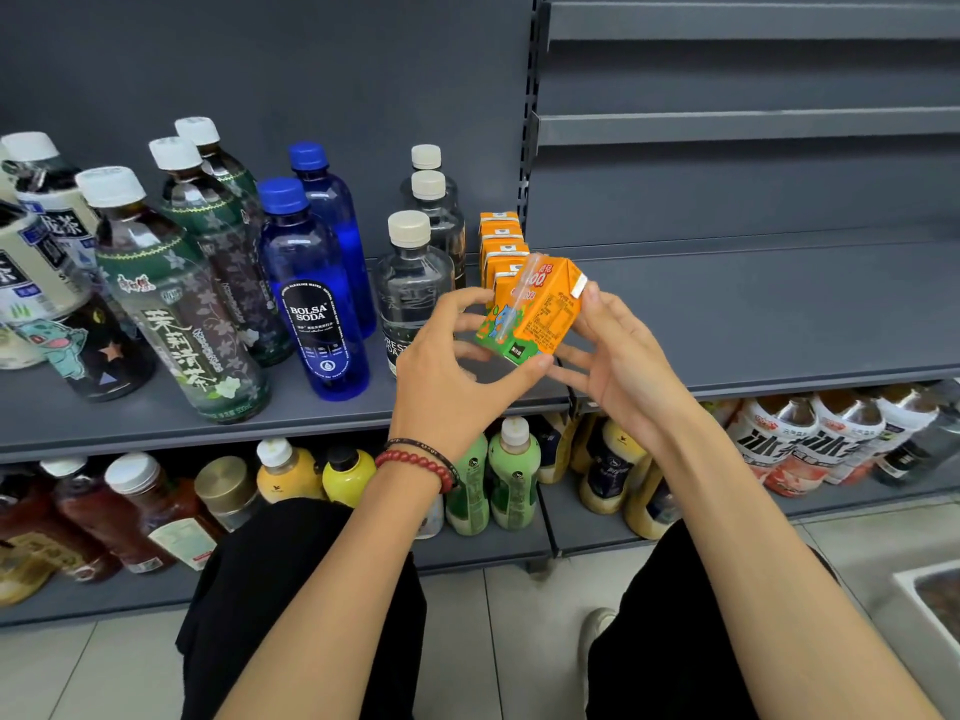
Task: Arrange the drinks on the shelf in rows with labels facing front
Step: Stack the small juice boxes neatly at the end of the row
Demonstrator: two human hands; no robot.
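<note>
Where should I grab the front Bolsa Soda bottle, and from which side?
I'd take the Bolsa Soda bottle by the neck just under its blue cap, from above and in front. It stands upright, and a tea bottle and a clear bottle crowd its sides.

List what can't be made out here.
Head view:
Print on the orange carton: too small to read.
Fronts of the carton row behind: hidden by the orange carton and each other.
Label of the front clear bottle: partly covered by the left hand.
Leftmost tea bottle: cut off by the frame edge.
</note>
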